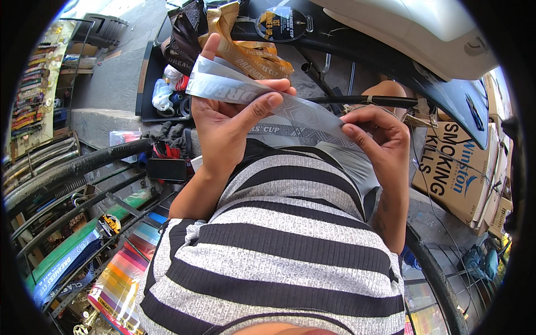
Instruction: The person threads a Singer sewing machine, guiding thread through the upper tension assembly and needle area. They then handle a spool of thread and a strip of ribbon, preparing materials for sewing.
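A silver-grey printed ribbon (304, 114) stretches between both hands in front of my striped top. My left hand (229, 117) grips folded loops of it, with the thumb pressed across the band. To the right, my right hand (377, 137) pinches the ribbon's other end between thumb and fingers. Gold ribbons (251, 53) and a dark brown ribbon (184, 39) hang just behind my left hand, along with a round black medal (282, 23).
A black tray (148, 84) with plastic-wrapped items lies on the ground ahead. Black metal bars (72, 167) and a rack of colourful ribbons (111, 279) are at the left. Cardboard boxes (452, 167) stand at the right, and a white curved body panel (413, 28) is above.
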{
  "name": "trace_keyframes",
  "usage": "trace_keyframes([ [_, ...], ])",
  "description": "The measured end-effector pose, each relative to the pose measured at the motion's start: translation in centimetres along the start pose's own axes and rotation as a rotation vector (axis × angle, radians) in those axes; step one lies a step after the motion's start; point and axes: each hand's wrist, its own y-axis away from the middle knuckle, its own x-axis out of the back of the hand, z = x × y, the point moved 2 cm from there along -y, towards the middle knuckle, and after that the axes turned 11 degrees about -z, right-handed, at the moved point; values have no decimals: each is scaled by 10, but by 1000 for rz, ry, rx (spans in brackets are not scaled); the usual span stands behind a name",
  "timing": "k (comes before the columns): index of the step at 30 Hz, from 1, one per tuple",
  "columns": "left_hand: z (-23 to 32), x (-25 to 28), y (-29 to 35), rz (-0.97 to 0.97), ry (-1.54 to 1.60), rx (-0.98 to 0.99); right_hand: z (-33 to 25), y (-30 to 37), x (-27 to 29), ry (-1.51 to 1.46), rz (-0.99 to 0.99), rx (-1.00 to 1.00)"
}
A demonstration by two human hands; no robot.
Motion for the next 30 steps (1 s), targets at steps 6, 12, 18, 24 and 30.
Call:
trace_keyframes([
  [6, 2, 1, 0, -10, 23, 36, 0, 0, 1, 2, 3, -10],
  [12, -1, 0, 0, 7, -18, -4, 0, 0, 1, -4, 7, -5],
  [18, -3, 0, 1, 18, 1, -15, 0, 0, 1, -8, 14, -13],
  [24, -6, 2, 1, 18, -10, -24, 1, 0, 2, -12, 11, -25],
  [30, -15, 1, 2, 49, -44, 13, 1, 1, 7, -24, -16, -16],
])
